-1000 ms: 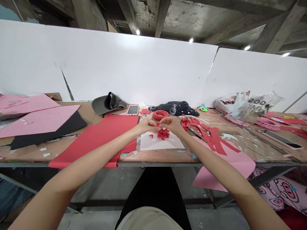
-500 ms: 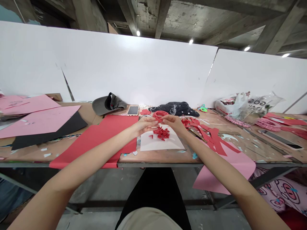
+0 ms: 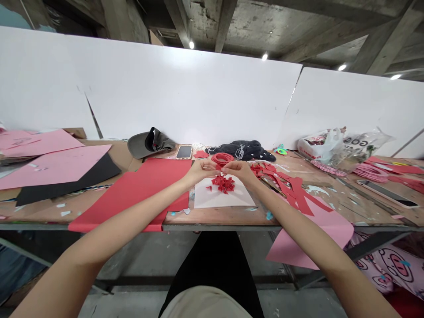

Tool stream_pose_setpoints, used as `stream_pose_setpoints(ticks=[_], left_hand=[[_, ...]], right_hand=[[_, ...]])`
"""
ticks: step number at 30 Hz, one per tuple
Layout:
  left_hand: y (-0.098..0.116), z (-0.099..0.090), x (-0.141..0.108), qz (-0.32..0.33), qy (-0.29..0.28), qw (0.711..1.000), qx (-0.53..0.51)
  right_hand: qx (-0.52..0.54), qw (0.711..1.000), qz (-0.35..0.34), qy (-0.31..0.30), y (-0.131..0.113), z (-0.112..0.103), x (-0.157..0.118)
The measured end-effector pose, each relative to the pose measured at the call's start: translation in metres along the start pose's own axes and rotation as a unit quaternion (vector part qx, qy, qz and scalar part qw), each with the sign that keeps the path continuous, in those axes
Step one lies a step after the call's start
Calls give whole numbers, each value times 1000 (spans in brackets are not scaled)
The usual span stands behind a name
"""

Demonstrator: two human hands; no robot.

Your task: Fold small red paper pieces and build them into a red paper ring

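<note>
Our left hand (image 3: 202,172): fingers brought narrow, pinching a small red paper piece (image 3: 218,167) at the fingertips. Our right hand (image 3: 239,170): thumb and finger likewise closed on the same piece from the other side; its folds are too small for us to tell. Both are held above the far part of a white sheet (image 3: 207,201).

On that sheet, below our hands: one heap of red pieces (image 3: 223,184), pointed, loosely piled; one lone red piece (image 3: 209,188), just left of the heap.

Just beyond our fingers: one red ring (image 3: 221,157), lying flat, textured.

To our left: red sheets (image 3: 142,187), overlapping, one hanging over the table's front edge; one phone (image 3: 184,152), screen up; one grey cap (image 3: 141,145); farther off, pink sheets (image 3: 59,165) over a black sheet (image 3: 71,185).

To our right: red strips (image 3: 293,187), tangled, partly over a pink sheet (image 3: 324,225) that droops past the edge; behind, one dark cloth (image 3: 243,150) with white markings, and green-and-blue scissors (image 3: 281,150). Farther right, we count one white plastic bag (image 3: 319,145), one pink ring (image 3: 370,172) and a second phone (image 3: 387,193).
</note>
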State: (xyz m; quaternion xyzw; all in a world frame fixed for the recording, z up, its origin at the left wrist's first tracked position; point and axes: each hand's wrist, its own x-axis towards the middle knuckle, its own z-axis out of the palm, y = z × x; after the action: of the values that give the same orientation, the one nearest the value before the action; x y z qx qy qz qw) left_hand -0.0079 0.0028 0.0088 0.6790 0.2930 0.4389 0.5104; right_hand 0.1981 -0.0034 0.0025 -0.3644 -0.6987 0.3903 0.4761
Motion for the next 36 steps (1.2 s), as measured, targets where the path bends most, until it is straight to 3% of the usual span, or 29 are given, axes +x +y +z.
stream_pose_setpoints(ticks=[4, 8, 12, 15, 21, 25, 30, 36], left_hand=[[-3, 0, 1, 23, -6, 998, 52], [0, 2, -1, -8, 11, 999, 43], [3, 2, -2, -57, 6, 998, -12], [3, -2, -2, -92, -6, 992, -86], [1, -10, -1, -126, -73, 972, -187], [0, -10, 0, -127, -51, 977, -166], [1, -4, -1, -83, 0, 993, -82], [1, 2, -1, -32, -5, 999, -9]], right_hand=[[-74, 997, -33, 18, 0, 4, 0], [-106, 991, -69, 55, 1, 10, 0], [-125, 983, -113, 72, 1, 13, -3], [-167, 968, -180, 53, 0, 13, -6], [-198, 943, -267, 21, -3, 5, -5], [-170, 959, -228, 4, -2, 4, -4], [-102, 991, -84, 28, -1, 11, -2], [-139, 986, -64, 70, 2, 13, -1]])
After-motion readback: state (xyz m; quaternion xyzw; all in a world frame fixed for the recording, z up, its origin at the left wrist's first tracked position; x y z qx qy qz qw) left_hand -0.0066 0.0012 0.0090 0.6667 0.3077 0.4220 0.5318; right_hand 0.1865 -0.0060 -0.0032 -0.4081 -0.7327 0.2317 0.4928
